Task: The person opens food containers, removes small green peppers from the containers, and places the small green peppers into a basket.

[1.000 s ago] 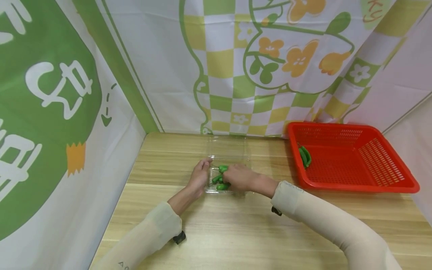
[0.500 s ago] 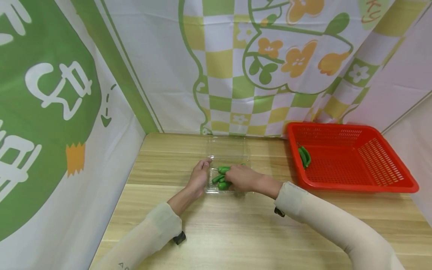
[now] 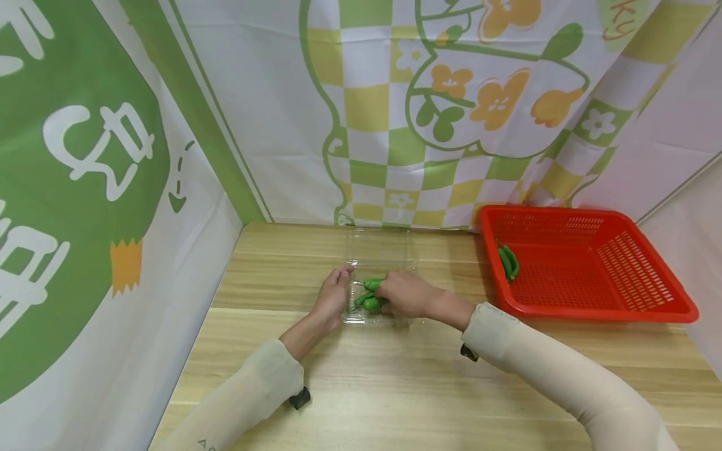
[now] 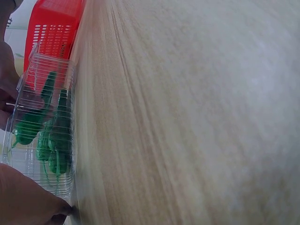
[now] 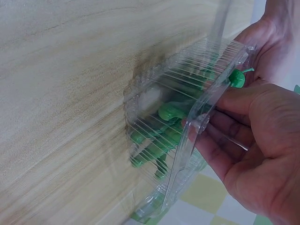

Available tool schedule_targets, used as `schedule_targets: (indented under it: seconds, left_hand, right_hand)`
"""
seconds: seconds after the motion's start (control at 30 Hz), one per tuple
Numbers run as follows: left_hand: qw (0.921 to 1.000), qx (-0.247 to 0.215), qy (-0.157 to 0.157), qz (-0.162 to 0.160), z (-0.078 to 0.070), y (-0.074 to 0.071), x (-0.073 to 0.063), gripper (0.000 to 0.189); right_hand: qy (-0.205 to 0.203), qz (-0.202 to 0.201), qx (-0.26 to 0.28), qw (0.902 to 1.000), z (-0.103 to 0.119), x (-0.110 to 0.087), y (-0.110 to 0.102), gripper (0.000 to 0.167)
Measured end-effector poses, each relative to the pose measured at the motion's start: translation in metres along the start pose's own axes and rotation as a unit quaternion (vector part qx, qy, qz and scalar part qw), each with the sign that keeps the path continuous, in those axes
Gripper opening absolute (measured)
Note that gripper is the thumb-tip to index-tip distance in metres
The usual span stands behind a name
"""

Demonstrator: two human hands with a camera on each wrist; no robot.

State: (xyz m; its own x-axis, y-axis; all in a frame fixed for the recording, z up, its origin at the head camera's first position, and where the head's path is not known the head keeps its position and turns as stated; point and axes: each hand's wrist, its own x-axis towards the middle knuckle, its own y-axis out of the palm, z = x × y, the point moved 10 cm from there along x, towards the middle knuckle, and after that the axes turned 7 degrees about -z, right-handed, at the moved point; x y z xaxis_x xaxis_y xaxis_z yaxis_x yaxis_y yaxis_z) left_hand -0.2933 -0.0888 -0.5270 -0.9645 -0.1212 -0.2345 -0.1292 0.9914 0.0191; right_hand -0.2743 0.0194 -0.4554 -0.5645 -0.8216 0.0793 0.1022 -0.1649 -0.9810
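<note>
Smooth green peppers (image 3: 372, 304) have shifted within the ribbed plastic box (image 5: 150, 96).

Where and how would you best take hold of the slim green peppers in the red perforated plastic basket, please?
Pinching the slim green peppers round their middles seems best, coming in from above and their right: they lie lengthwise close along the left wall of the red basket, which crowds the other side, while its floor to their right leaves room.

At the centre of the head view, I see the right hand (image 3: 410, 295) covers partly the green peppers (image 3: 372, 304); in the left wrist view, the top edge cuts the red basket (image 4: 57, 16).
</note>
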Motion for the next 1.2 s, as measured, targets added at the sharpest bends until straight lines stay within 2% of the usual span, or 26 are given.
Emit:
schedule_targets:
  seconds: [0.17, 0.43, 0.6, 0.87, 1.2]
  left_hand:
    - [1.0, -0.003, -0.001, 0.001, 0.001, 0.0, 0.0, 0.041]
    - [1.0, -0.005, 0.001, 0.005, 0.003, 0.0, 0.001, 0.042]
    - [1.0, -0.005, 0.0, 0.006, 0.003, 0.0, 0.001, 0.042]
    - [1.0, -0.006, 0.003, 0.007, 0.003, 0.0, 0.001, 0.042]
    - [0.9999, 0.004, 0.0, 0.011, 0.003, 0.0, 0.001, 0.042]
  right_hand:
    - [-0.003, -0.015, -0.009, 0.9998, -0.001, 0.0, -0.005, 0.023]
    - [0.006, -0.041, -0.008, 0.9991, -0.006, -0.002, -0.013, 0.012]
    - [0.01, -0.054, -0.011, 0.9985, -0.007, -0.004, -0.02, 0.012]
    - [0.036, -0.071, -0.012, 0.9967, -0.012, -0.005, -0.033, 0.012]
    - [0.054, -0.074, -0.01, 0.9958, -0.018, -0.007, -0.044, 0.017]
